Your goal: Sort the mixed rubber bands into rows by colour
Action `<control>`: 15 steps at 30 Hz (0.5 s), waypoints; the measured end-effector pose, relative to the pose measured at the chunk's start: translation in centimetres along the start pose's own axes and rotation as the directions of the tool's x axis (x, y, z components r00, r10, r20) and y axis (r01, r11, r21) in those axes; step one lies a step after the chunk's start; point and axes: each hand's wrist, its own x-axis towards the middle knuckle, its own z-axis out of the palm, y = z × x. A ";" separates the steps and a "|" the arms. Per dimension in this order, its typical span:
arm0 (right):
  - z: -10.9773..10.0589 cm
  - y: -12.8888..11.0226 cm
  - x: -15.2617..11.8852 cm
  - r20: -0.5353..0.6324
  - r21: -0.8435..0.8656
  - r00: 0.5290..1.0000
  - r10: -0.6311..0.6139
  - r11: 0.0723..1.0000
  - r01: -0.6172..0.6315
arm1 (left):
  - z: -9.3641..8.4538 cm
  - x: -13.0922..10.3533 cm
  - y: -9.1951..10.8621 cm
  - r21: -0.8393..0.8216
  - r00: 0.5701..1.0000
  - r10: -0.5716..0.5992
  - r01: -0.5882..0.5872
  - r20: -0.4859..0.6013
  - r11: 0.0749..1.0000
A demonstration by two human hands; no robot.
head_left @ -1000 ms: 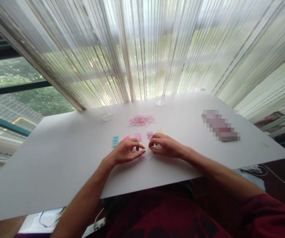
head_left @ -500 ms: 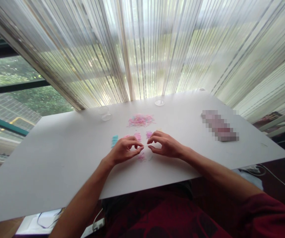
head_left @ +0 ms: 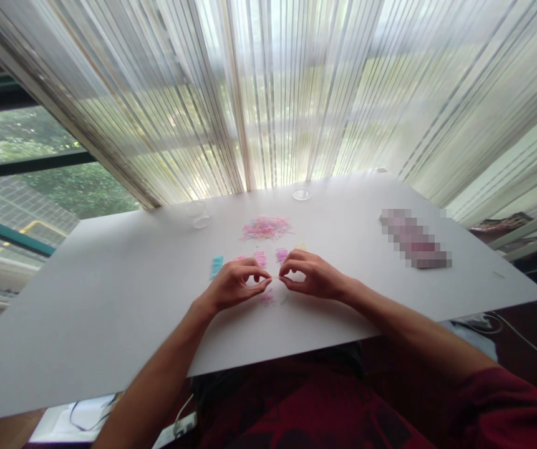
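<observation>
My left hand (head_left: 240, 282) and my right hand (head_left: 312, 274) face each other low over the white table (head_left: 123, 299). Thumb and forefinger of each are pinched, with a small gap between the hands; what they hold is too small to name. Just beyond lie small groups of thin pieces: blue (head_left: 216, 267), pink (head_left: 259, 259), purple (head_left: 281, 255) and pale yellow (head_left: 301, 247), some partly covered by my hands. A mixed pink pile (head_left: 266, 228) lies farther back. Nearer me are a few loose pink pieces (head_left: 267, 297).
Toward the back edge stand a clear container (head_left: 200, 218) and a clear round dish (head_left: 301, 194). A blurred-out flat object (head_left: 415, 239) lies at the right. Striped curtains (head_left: 268, 93) hang behind the table.
My right thumb and forefinger have closed together into a pinch. My left hand has hardly moved.
</observation>
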 end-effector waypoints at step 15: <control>-4.3 2.5 -1.2 -0.032 -0.003 0.972 0.232 0.973 -0.232 | -0.7 0.0 0.2 0.012 0.985 -0.101 0.100 0.142 0.995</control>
